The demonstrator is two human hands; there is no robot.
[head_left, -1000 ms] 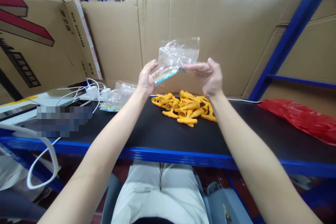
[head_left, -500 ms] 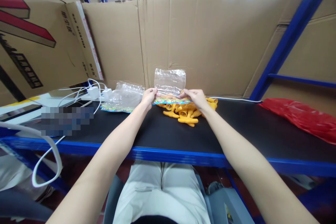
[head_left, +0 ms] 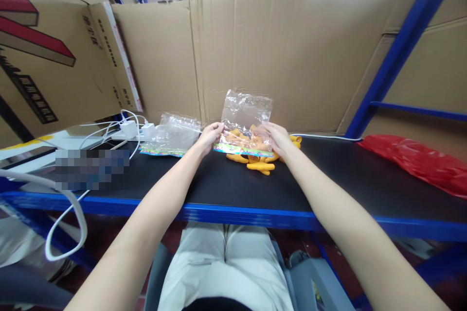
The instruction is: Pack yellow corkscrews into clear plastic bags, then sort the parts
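Note:
A clear plastic bag point(head_left: 248, 112) with a colourful printed strip along its lower edge is held over a pile of yellow plastic toys point(head_left: 260, 164) at the back of the black shelf top point(head_left: 328, 184). My left hand point(head_left: 210, 137) pinches the bag's left lower corner. My right hand point(head_left: 278, 138) grips its right lower side. The bag leans against the toys and several of them show through it. Whether any toy is inside the bag I cannot make out.
A stack of more clear bags point(head_left: 171, 135) lies to the left. White chargers and cables point(head_left: 127, 129) sit at the far left. A red plastic bag point(head_left: 419, 163) lies on the right. Cardboard sheets point(head_left: 310, 58) wall the back, and a blue frame post point(head_left: 397, 53) rises at the right.
Both hands brought the bag down from chest height to the toy pile. In the last half second it tilted forward and shifted slightly right over the toys.

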